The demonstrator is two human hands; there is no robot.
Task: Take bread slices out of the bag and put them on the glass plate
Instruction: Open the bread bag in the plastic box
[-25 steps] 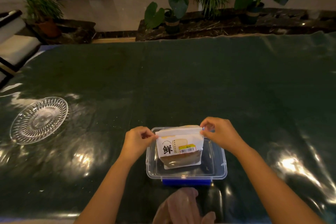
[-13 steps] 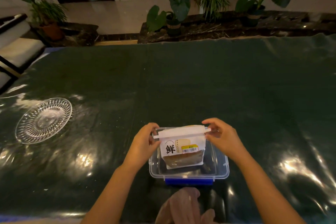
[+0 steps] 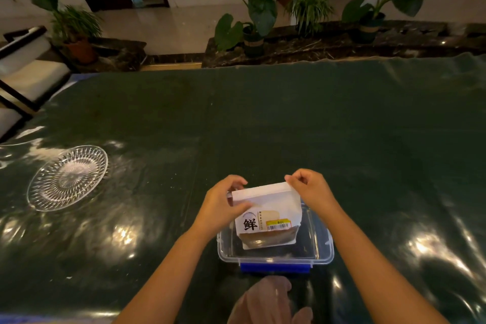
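Both hands pinch the top: left hand (image 3: pixel 223 202) grips the near-left corner, right hand (image 3: pixel 310 188) the far-right, of the white paper bread bag (image 3: pixel 265 214), upright in the clear plastic tub (image 3: pixel 319 247). Likely light, soft, crushable: hold the seal strip. Versus earlier, the folded top now stands unrolled. Cut-glass plate (image 3: pixel 67 177) well apart, left

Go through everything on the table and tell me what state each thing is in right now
bread bag: upright in the container, top held by both hands, no slices out
left hand: gripping the bag's top left corner
right hand: pinching the top right corner
clear container: lid off
glass plate: empty
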